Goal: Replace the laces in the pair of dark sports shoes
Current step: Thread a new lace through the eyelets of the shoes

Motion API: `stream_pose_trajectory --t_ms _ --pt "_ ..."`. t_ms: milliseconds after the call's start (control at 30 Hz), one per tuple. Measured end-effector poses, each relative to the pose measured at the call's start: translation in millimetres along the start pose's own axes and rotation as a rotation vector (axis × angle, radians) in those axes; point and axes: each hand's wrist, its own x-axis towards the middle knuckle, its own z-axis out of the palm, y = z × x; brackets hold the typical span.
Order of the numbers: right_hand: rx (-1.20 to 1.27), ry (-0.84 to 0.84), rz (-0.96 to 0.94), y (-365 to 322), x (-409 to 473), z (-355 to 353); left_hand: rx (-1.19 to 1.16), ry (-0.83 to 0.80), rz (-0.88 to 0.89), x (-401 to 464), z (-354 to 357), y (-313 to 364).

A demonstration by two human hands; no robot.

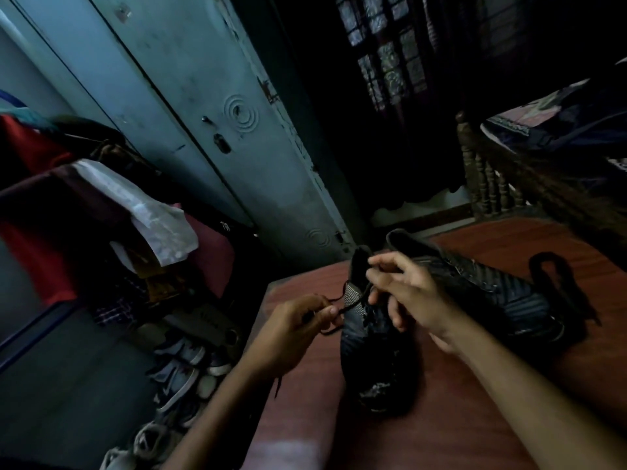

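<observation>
Left hand [298, 329] pinches the thin dark lace [353, 305], right hand [403, 293] grips the dark sports shoe [376, 347] mid-frame; I'd pull steady, keeping it flat through the eyelets.

two dark shoes [376, 340] on table, black lace [563, 293] beside.

Dark, seemingly ribbed shoes [441, 310], black lace [342, 305], reddish-brown table [475, 418].
</observation>
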Motion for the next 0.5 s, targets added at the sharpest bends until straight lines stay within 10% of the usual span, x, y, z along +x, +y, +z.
stream_pose_trajectory --t_ms 267,500 --pt "-0.381 -0.203 -0.007 4.2 -4.2 0.0 0.068 0.042 0.075 19.8 10.0 -0.3" --pt "0.128 0.029 -0.047 -2.8 0.4 -4.4 -0.095 0.094 0.035 9.9 22.8 -27.5"
